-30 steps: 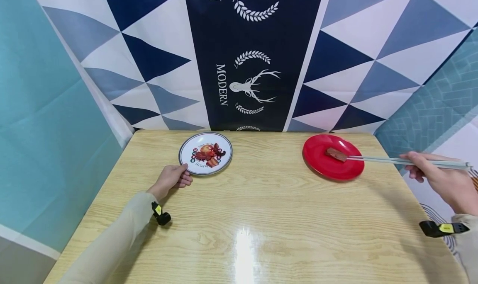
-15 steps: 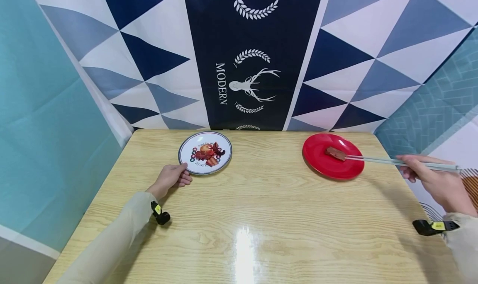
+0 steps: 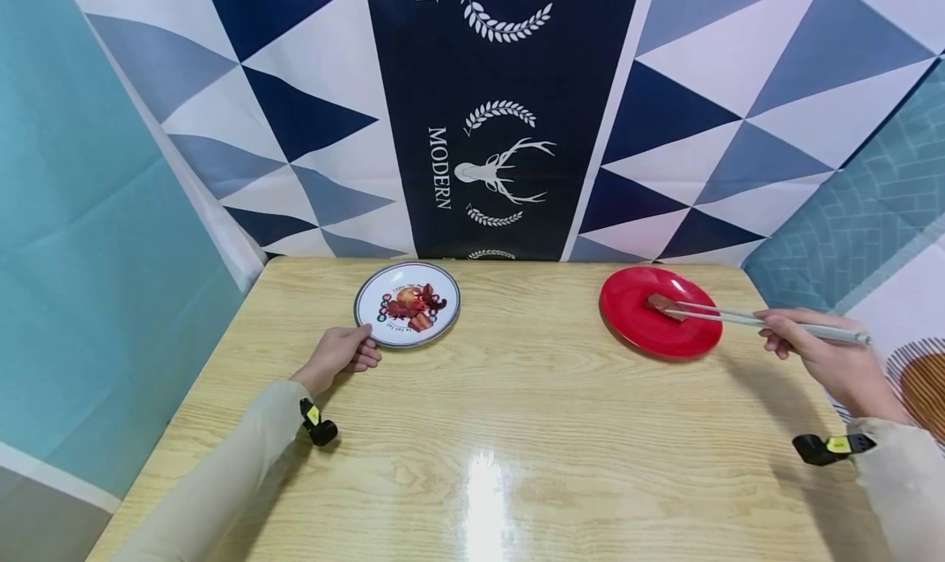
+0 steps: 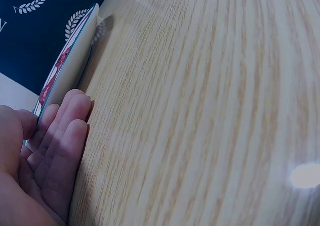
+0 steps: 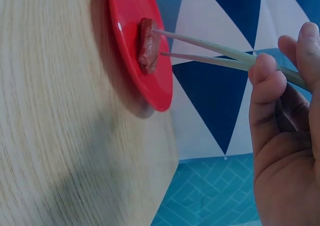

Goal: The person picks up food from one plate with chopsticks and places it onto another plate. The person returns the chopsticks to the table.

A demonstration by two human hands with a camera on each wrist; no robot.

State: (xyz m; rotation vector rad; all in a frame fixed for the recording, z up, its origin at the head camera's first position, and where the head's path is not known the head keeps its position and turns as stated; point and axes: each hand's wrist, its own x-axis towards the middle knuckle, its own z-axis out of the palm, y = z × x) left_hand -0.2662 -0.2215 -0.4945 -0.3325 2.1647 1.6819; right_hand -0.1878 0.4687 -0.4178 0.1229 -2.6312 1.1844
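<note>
My left hand (image 3: pixel 342 357) pinches the near-left rim of a white plate (image 3: pixel 378 287), thumb above and fingers under the edge. The plate has a blue rim, a picture of food and lettering on it. At the right, my right hand (image 3: pixel 827 357) grips a pair of pale green chopsticks (image 5: pixel 215 60) near the middle of their length. Their tips stand a little apart, right at a brown piece of meat (image 5: pixel 148 48). That meat lies on a shiny red plate (image 3: pixel 627 295), left of its right rim.
Both plates stand near the back edge of a wooden table (image 3: pixel 487 398), a wide gap between them. Right behind it hangs a cloth (image 3: pixel 495 70) with triangles and a deer head. Teal cloth (image 3: pixel 96 242) lines the left side.
My right hand has moved left, and the chopstick tips have spread apart and reached farther over the meat. The left hand and both plates stay where they were.
</note>
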